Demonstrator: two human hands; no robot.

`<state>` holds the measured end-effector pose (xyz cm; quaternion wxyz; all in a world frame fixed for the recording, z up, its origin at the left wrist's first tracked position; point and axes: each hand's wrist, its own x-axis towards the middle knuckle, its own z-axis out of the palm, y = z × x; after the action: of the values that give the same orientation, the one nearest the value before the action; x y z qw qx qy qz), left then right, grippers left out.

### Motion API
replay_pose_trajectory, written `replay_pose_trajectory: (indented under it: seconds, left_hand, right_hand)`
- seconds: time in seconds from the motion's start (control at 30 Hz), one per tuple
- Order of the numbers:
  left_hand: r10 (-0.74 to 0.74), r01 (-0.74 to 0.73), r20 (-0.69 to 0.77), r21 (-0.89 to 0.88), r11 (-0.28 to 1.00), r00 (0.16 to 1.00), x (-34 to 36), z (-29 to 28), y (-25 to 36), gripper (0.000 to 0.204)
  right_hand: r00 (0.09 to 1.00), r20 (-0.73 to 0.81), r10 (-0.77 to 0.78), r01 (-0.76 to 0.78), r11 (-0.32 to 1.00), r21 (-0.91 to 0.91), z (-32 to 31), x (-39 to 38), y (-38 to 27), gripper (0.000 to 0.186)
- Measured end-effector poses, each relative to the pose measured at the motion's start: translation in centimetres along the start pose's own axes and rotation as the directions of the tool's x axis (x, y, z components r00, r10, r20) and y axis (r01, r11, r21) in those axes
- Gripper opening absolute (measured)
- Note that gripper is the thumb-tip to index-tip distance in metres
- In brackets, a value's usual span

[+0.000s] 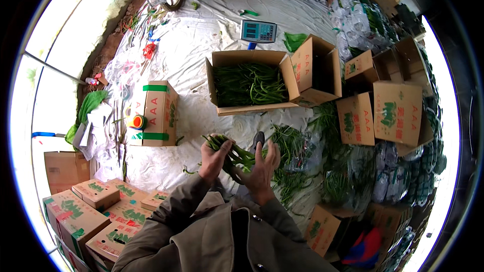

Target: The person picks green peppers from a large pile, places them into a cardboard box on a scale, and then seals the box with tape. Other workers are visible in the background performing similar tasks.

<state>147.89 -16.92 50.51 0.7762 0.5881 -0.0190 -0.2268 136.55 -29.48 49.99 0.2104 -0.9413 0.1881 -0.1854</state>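
green bean bundle (233, 152), held slanting, mid-air

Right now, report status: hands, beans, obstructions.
Left hand shut on beans. Right hand open, touching them. Open box ahead, nothing between.

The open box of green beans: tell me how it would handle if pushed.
The open cardboard box looks heaped with green beans, so probably heavy, sliding rather than tipping. Its flaps stand loose, so the walls may flex. The white sheet underneath might bunch.
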Motion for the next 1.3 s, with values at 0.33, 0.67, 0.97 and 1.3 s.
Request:
replay_pose_trajectory:
  seconds: [0.33,0.67,0.97,1.3]
  left_hand:
    - [-0.338,0.205,-0.123,-0.591,0.78,0.933,17.6,4.7,-9.3,0.02]
    - [-0.573,-0.022,-0.203,-0.951,0.308,0.794,29.7,10.0,-25.4,0.006]
    - [-0.581,-0.069,-0.309,-0.915,0.398,0.753,35.3,2.9,-33.1,0.012]
    - [-0.422,-0.123,-0.728,-0.565,0.816,0.54,38.1,-6.9,-38.9,0.029]
  right_hand:
    - [0.818,0.527,-0.231,0.142,0.969,0.204,8.0,18.7,14.3,0.096]
    - [0.312,0.935,-0.17,0.254,0.963,0.091,13.3,35.4,26.9,0.11]
    - [0.415,0.884,-0.217,0.246,0.962,0.12,24.8,36.1,29.8,0.096]
    - [0.66,0.669,-0.34,0.373,0.922,0.101,35.2,29.2,27.4,0.088]
